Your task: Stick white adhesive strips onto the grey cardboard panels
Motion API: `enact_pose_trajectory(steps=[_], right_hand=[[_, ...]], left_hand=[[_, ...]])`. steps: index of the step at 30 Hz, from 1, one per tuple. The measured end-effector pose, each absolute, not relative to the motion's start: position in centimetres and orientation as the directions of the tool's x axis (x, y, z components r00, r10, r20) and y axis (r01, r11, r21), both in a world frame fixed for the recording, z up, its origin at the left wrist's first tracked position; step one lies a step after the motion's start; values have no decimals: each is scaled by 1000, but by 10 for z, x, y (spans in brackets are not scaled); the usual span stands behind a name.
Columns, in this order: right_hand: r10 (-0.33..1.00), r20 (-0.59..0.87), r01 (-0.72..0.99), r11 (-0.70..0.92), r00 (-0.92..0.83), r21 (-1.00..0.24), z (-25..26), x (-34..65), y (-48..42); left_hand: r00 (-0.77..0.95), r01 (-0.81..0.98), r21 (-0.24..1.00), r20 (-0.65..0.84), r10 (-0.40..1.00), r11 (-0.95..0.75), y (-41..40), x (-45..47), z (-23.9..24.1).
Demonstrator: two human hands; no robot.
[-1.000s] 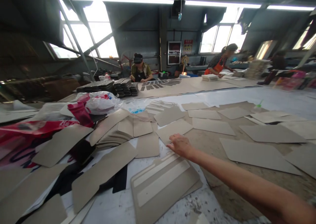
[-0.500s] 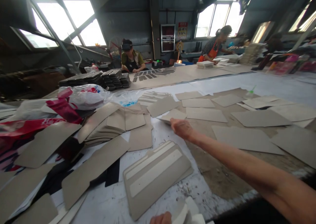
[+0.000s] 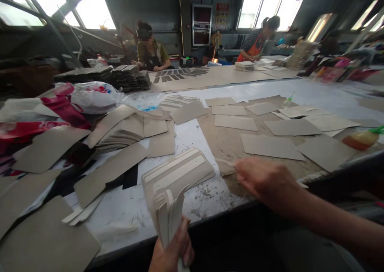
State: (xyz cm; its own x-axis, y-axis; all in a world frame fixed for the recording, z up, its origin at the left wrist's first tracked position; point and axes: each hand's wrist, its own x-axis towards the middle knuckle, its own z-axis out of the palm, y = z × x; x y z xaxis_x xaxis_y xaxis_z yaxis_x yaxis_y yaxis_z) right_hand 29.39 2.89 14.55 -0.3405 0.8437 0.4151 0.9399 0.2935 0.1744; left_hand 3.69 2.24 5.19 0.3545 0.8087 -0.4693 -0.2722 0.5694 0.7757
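Observation:
In my left hand (image 3: 175, 246), closed at the near table edge, is a bundle of pale card strips (image 3: 168, 216), standing upright and fanned at the top. Behind it lies a stack of grey-beige cardboard panels (image 3: 195, 175), the top one bearing two lighter strips. My right hand (image 3: 264, 178) is closed, its fingers pinching a thin beige cardboard piece (image 3: 225, 167) over the brown board (image 3: 210, 132). That piece is blurred and mostly hidden by the hand.
Loose panels (image 3: 271, 147) cover the brown board. A curved stack (image 3: 120, 138) and plastic bags (image 3: 93, 96) lie left. A bottle of amber liquid (image 3: 360, 139) rests at right. Two people (image 3: 151, 50) work at the far table beside dark stacks (image 3: 127, 78).
My right hand has drawn back toward me and right with the cardboard piece from beside the far panels. My left hand has risen into view with the strips. The view has shifted.

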Motion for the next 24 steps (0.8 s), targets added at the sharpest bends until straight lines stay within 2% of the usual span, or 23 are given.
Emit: enact_pose_trajectory(steps=[2, 4, 8, 11, 14, 16, 18, 20, 22, 24], right_hand=[[864, 295, 911, 405, -408, 76, 103, 264, 20], [872, 221, 896, 444, -437, 17, 69, 242, 16], [915, 98, 911, 401, -392, -100, 56, 232, 14], [947, 34, 871, 308, -320, -383, 83, 236, 14], [974, 61, 692, 198, -218, -694, 109, 233, 14], [980, 110, 573, 186, -164, -798, 120, 226, 12], [980, 147, 517, 196, -135, -833, 124, 217, 9], [983, 148, 507, 184, -111, -842, 125, 210, 8], [989, 116, 512, 144, -87, -847, 123, 207, 7], [995, 92, 532, 93, -28, -841, 120, 211, 7]], left_hand=[[437, -380, 681, -464, 770, 626, 21, 44, 56], [458, -427, 648, -446, 769, 631, 19, 46, 60], [451, -440, 641, -449, 772, 629, 9, 41, 64], [457, -406, 649, -465, 758, 643, 5, 41, 66], [442, -339, 699, -472, 762, 630, 4, 47, 68], [414, -257, 758, -473, 777, 599, 5, 52, 67], [387, -159, 818, -464, 797, 553, 6, 58, 66], [332, -52, 903, -386, 861, 425, 7, 62, 62], [244, 161, 966, -236, 941, 201, 7, 65, 57], [176, 471, 882, -108, 978, 13, 6, 64, 51]])
